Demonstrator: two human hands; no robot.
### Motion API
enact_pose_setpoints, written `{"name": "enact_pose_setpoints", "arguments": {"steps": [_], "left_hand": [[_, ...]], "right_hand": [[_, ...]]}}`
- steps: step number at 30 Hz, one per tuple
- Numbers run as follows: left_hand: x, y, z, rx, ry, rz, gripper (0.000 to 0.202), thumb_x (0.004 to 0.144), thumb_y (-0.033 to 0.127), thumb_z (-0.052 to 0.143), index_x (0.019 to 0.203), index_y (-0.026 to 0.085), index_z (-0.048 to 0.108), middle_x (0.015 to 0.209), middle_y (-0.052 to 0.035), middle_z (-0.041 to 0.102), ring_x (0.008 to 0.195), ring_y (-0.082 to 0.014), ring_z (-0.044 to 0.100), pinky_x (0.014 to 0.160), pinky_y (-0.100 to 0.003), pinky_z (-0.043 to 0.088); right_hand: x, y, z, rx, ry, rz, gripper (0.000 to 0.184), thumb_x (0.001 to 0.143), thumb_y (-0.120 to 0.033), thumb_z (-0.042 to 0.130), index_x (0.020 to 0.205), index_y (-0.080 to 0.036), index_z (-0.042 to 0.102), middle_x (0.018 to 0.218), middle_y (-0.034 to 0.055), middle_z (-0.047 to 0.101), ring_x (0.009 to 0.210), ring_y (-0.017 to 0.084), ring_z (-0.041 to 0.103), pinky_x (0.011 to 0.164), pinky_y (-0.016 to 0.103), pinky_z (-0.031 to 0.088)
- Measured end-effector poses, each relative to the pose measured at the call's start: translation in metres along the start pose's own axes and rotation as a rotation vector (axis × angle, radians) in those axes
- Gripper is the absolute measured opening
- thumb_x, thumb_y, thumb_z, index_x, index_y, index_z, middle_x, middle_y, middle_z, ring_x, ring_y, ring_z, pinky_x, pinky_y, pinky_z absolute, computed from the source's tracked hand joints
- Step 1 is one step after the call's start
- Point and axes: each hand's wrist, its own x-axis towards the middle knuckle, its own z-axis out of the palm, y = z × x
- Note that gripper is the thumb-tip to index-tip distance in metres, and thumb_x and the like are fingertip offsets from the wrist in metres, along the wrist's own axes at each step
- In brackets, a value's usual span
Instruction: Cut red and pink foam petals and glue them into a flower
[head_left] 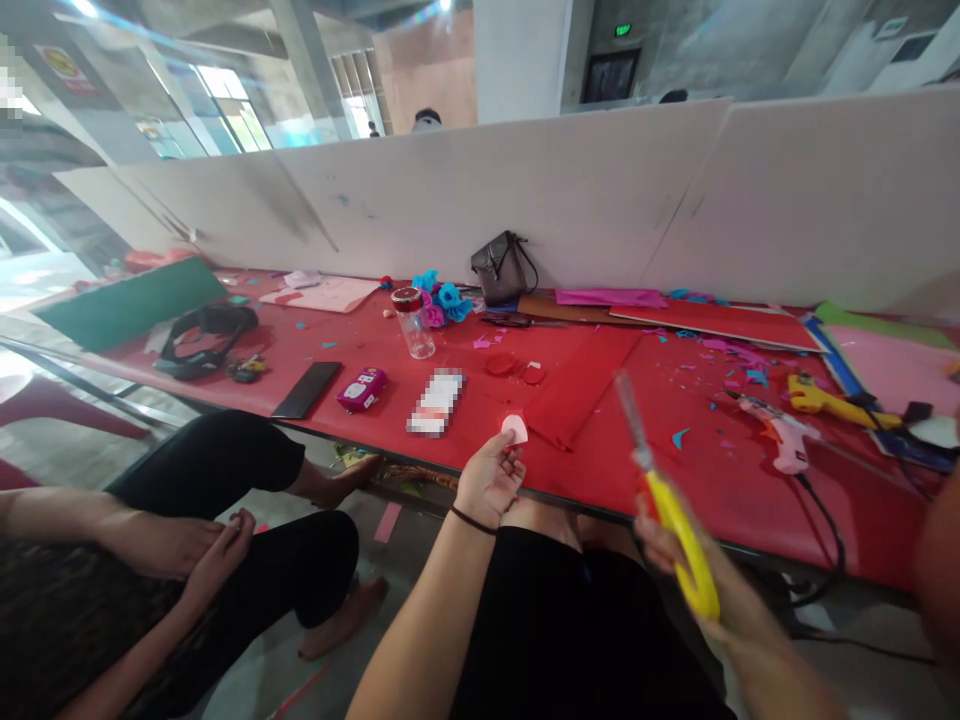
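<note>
Between the thumb and fingers of my left hand (491,480) is a small pale pink paper piece (515,430) with a rounded edge, held over the table's front edge. My right hand (658,535) grips yellow-handled scissors (686,550), their blades pointing up and away; hand and scissors are blurred. Red sheet material (581,385) lies on the red table (480,455) just beyond my hands. Near it are small red round pieces (533,373). A phone with a blurred-out screen (436,402) rests left of the pink piece.
To the right lie a pink glue gun (784,435) with a cord and a yellow glue gun (840,402). A clear jar (416,325), paper flowers (448,300) and a dark bag (501,268) stand farther back. A seated person's hands (187,545) rest at the left.
</note>
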Motion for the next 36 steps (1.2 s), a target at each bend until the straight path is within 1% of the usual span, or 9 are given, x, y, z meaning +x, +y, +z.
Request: {"name": "enact_pose_setpoints", "arguments": {"steps": [2,4,8,11,14,19,22,28,36], "left_hand": [[-0.004,-0.001,-0.001,-0.027,0.002,-0.035,0.010,0.083,0.010,0.059,0.073,0.012,0.060,0.054,0.0021,0.056,0.044,-0.0059,0.052,0.044,-0.016,0.041],[-0.010,-0.003,-0.003,-0.021,-0.012,-0.075,0.013,0.084,0.013,0.059,0.071,0.013,0.059,0.051,0.0026,0.054,0.041,-0.0063,0.050,0.044,-0.017,0.042],[-0.018,-0.006,-0.004,-0.006,-0.011,-0.067,0.011,0.083,0.013,0.060,0.072,0.013,0.059,0.056,0.0003,0.059,0.046,-0.0084,0.055,0.048,-0.019,0.046],[-0.022,-0.011,-0.004,-0.025,0.005,0.026,0.010,0.081,0.009,0.061,0.073,0.014,0.059,0.062,-0.0005,0.063,0.053,-0.0104,0.061,0.056,-0.022,0.051],[-0.024,-0.013,-0.003,-0.038,-0.009,0.062,0.012,0.081,0.008,0.060,0.072,0.014,0.058,0.063,-0.0010,0.063,0.053,-0.0098,0.061,0.055,-0.022,0.051],[-0.028,-0.015,0.000,-0.041,-0.033,0.072,0.011,0.080,0.009,0.062,0.071,0.013,0.060,0.063,-0.0017,0.063,0.052,-0.0094,0.060,0.052,-0.020,0.049],[-0.030,-0.018,0.001,-0.045,-0.019,0.115,0.013,0.078,0.007,0.065,0.068,0.014,0.059,0.063,-0.0019,0.064,0.053,-0.0092,0.061,0.054,-0.019,0.050],[-0.034,-0.022,0.007,-0.071,0.012,0.109,0.016,0.079,0.005,0.062,0.067,0.014,0.058,0.061,-0.0015,0.064,0.051,-0.0083,0.061,0.053,-0.018,0.050],[-0.028,-0.027,0.008,-0.052,-0.003,0.103,0.014,0.079,0.005,0.062,0.068,0.014,0.058,0.062,-0.0022,0.064,0.051,-0.0088,0.061,0.053,-0.019,0.051]], "right_hand": [[-0.027,0.009,0.029,0.202,-0.174,0.148,0.062,0.076,-0.056,0.065,0.130,-0.030,0.050,0.111,0.0075,0.062,0.091,0.022,0.062,0.070,0.031,0.052],[-0.042,0.016,0.050,0.294,-0.313,0.228,0.059,0.074,-0.058,0.066,0.124,-0.029,0.054,0.106,0.0069,0.062,0.088,0.021,0.062,0.070,0.031,0.051],[-0.042,0.019,0.066,0.359,-0.435,0.271,0.059,0.069,-0.062,0.069,0.116,-0.028,0.057,0.100,0.0053,0.061,0.088,0.020,0.061,0.071,0.030,0.051],[-0.036,0.014,0.071,0.363,-0.437,0.235,0.054,0.068,-0.065,0.068,0.105,-0.026,0.060,0.089,0.0027,0.058,0.070,0.015,0.058,0.058,0.026,0.047],[-0.035,0.009,0.074,0.392,-0.448,0.220,0.055,0.069,-0.069,0.064,0.101,-0.025,0.059,0.080,-0.0004,0.055,0.053,0.009,0.047,0.047,0.022,0.040],[-0.039,0.011,0.076,0.395,-0.422,0.214,0.058,0.070,-0.073,0.061,0.111,-0.032,0.056,0.083,0.0011,0.058,0.062,0.014,0.053,0.051,0.025,0.045],[-0.040,0.014,0.075,0.399,-0.423,0.211,0.058,0.070,-0.075,0.058,0.111,-0.033,0.056,0.078,0.0004,0.056,0.060,0.015,0.052,0.050,0.026,0.045],[-0.042,0.006,0.075,0.401,-0.411,0.225,0.062,0.067,-0.076,0.060,0.107,-0.028,0.056,0.066,-0.0039,0.049,0.047,0.008,0.040,0.046,0.021,0.039],[-0.040,0.000,0.073,0.425,-0.335,0.254,0.064,0.061,-0.071,0.070,0.105,-0.028,0.055,0.070,-0.0046,0.049,0.043,0.005,0.035,0.038,0.017,0.029]]}}
